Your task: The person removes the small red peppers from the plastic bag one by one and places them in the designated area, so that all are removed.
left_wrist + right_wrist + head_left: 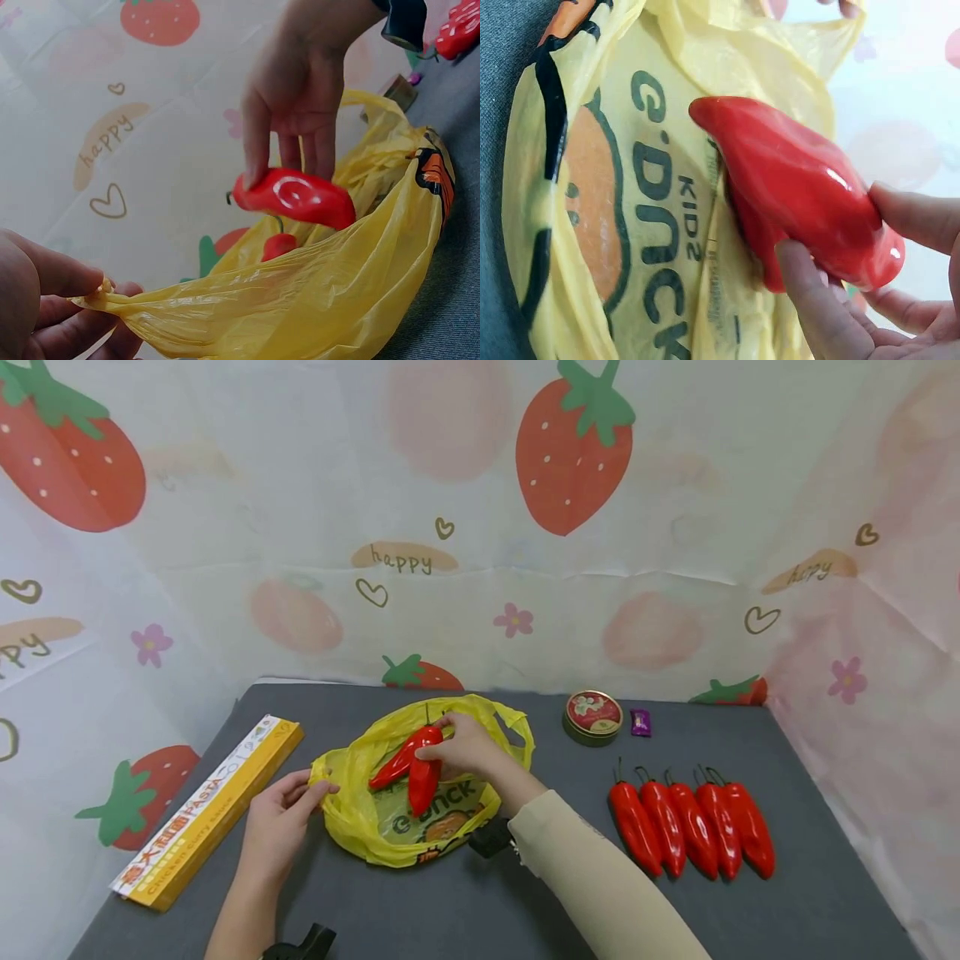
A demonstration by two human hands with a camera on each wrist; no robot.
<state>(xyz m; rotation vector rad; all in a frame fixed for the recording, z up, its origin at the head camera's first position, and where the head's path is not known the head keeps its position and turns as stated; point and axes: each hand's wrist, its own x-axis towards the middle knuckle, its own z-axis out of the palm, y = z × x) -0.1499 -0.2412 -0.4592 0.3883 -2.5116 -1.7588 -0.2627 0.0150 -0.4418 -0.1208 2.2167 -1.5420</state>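
A yellow plastic bag (pixel 347 831) lies spread with its mouth up on the dark table. My left hand (pixel 276 817) pinches the bag's left rim; the left wrist view shows thumb and fingers on the gathered plastic (pixel 124 301). Above the bag's opening, my right hand (pixel 474 748) holds a glossy red chili pepper (pixel 425 783) by its stem end. Its tip points down and toward me. A second red chili pepper (pixel 393 767) lies inside the bag, partly hidden behind the held one in the right wrist view.
To the right several red chili peppers (pixel 697 828) lie in a row, stems away from me. Behind them are a round red-and-gold tin (pixel 593 717) and a small purple packet (pixel 641 722). A long yellow-and-white pasta box (pixel 213 814) lies at the left. A strawberry-print sheet (pixel 480 568) hangs behind.
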